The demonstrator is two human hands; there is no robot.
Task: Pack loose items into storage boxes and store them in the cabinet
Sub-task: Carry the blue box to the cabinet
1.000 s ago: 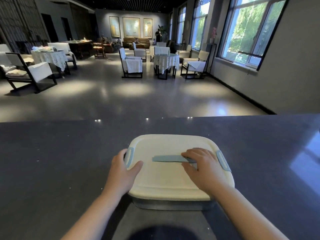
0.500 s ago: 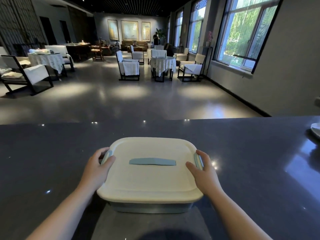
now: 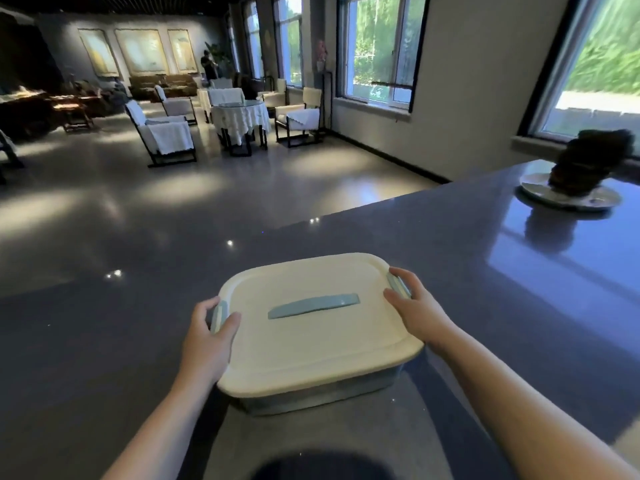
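A storage box [image 3: 313, 344] with a cream lid, a light blue handle strip on top and a grey base sits on the dark counter [image 3: 104, 341] in front of me. My left hand [image 3: 207, 337] grips the box's left side, thumb on the lid and fingers curled around the blue clip there. Over on the right side, my right hand [image 3: 414, 308] holds the box with its fingers wrapped over the other blue clip. The lid is closed, so the contents are hidden.
A white plate [image 3: 568, 199] with a dark decorative object on it stands on the counter at the far right. Beyond the counter lies a hall with white-covered chairs, a round table [image 3: 240, 116] and large windows on the right wall.
My right hand left the lid's top handle and went to the right side clip. The view has swung to the right, bringing the plate into sight.
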